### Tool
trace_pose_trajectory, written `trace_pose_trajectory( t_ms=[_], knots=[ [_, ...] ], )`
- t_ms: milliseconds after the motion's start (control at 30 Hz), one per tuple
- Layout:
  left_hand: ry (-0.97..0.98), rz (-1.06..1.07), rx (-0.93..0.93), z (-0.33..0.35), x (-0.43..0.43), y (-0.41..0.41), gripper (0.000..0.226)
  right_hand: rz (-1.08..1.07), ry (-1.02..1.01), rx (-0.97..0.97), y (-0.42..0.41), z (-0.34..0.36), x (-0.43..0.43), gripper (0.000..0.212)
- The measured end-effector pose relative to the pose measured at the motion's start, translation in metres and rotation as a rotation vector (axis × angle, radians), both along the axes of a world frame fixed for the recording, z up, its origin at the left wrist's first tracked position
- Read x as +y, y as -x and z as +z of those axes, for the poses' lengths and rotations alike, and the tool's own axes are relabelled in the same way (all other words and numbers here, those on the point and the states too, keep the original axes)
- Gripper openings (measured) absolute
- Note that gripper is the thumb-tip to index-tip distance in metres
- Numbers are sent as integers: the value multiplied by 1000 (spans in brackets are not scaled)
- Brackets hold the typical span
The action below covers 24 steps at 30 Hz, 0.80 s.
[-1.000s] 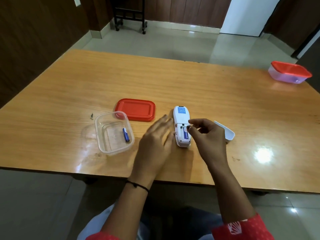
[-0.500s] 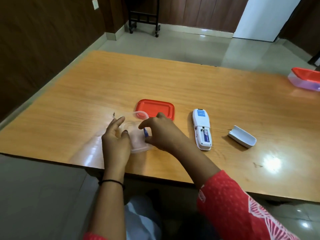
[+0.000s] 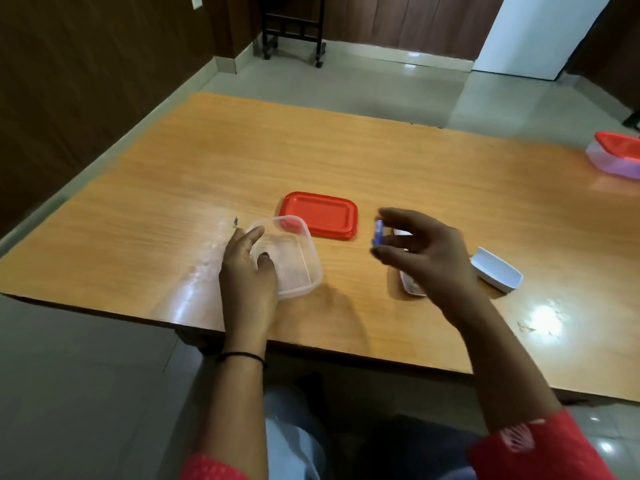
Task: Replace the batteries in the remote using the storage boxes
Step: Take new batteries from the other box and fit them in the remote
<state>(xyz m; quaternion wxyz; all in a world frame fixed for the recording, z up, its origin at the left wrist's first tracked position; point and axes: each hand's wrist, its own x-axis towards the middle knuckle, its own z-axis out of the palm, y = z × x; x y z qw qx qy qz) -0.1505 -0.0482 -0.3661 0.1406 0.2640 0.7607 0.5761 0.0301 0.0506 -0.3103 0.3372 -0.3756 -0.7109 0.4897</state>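
Note:
My right hand (image 3: 426, 252) is raised above the table and pinches a small blue battery (image 3: 378, 232) between thumb and fingers. The white remote (image 3: 411, 285) lies under that hand, mostly hidden; only its near end shows. Its white battery cover (image 3: 497, 274) lies just to the right. My left hand (image 3: 246, 271) rests on the left wall of the clear storage box (image 3: 297, 256), which now looks empty. The box's red lid (image 3: 320, 215) lies flat behind it.
A second storage box with a red lid (image 3: 615, 157) sits at the far right edge of the wooden table (image 3: 346, 157). A small dark speck (image 3: 236, 221) lies left of the clear box. The table's near edge runs just below my wrists.
My right hand went from the remote to the clear box, picked the blue battery out and carried it right, above the remote. My left hand moved onto the box's side.

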Motion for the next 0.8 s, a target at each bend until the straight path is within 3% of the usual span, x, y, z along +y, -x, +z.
trace_pose_trajectory(
  t_ms=[100,267,367,600,800],
  knots=[
    [35,13,213,5,3,-11,42,-192,93,30,-44,-5,11,44],
    [-75,-201,448,13,24,-51,36,-289,149,40,-74,-15,23,18],
    [-82,-355,456,13,34,-76,36,-303,186,110,-73,-26,25,17],
    [108,-685,392,1,48,-114,45,-446,134,176,-61,-46,34,28],
    [204,-688,342,-1,54,-118,56,-413,-144,-54,-44,-49,31,15]
  ],
)
